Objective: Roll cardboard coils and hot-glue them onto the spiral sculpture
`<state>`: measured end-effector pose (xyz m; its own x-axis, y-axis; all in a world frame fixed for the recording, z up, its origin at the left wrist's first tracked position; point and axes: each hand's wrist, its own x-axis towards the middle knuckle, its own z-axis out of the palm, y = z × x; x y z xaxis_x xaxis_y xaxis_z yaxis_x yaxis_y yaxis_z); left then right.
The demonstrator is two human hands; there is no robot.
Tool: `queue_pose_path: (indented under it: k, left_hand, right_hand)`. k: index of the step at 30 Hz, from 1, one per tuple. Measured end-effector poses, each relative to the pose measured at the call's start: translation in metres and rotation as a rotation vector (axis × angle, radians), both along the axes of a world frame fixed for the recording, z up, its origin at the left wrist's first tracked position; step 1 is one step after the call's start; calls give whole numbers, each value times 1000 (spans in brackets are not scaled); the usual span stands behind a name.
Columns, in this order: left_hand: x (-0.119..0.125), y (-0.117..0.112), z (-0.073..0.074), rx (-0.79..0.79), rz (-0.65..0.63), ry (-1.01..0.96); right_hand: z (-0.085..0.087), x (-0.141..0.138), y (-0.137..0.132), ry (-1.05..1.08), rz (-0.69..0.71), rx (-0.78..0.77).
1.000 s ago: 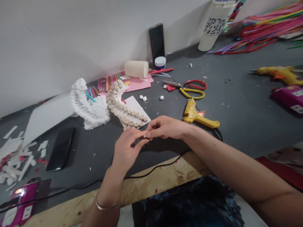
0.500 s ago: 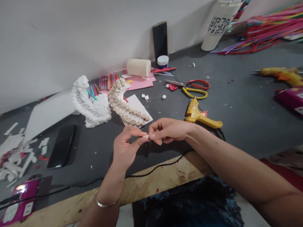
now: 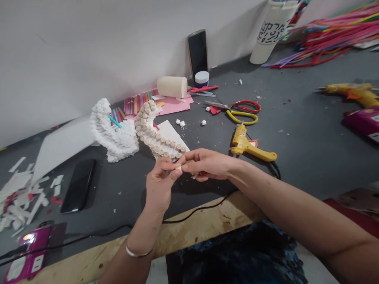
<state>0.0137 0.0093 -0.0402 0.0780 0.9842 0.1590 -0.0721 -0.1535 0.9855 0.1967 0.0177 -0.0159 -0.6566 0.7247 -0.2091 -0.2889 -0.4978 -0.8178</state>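
The left hand [image 3: 158,179] and right hand [image 3: 204,165] both pinch a small pale roll [image 3: 179,167] between their fingertips, just beside a curved row of matching rolls [image 3: 156,136] on white card [image 3: 170,132]. A yellow glue gun [image 3: 242,144] lies nearby. A white tumbler [image 3: 271,33] bears black lettering, unreadable.

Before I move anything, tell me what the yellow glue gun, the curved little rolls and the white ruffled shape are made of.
The glue gun looks like moulded yellow plastic, glossy where light catches it. The curved rolls seem to be tightly rolled cream paper, matte, with spiral ends. The white ruffled shape looks like crimped matte paper, though the frames cannot rule out soft foam.
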Motion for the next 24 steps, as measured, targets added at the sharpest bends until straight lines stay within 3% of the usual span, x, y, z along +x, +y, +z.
queue_pose_path:
  k: [3, 6, 11, 18, 24]
  left_hand:
    - [-2, 3, 1, 119, 8, 126]
    - [-7, 5, 11, 301, -22, 387]
    - [-11, 0, 25, 507, -94, 790]
    - [-11, -1, 22, 539, -108, 826]
    - [-9, -4, 26, 496, -67, 773]
  right_hand:
    - [0, -3, 0, -48, -75, 26]
    - [-2, -4, 1, -118, -119, 65]
    - [-10, -2, 3, -327, -123, 262]
    - [-5, 4, 2, -549, -53, 426]
    - [3, 12, 2, -566, -4, 571]
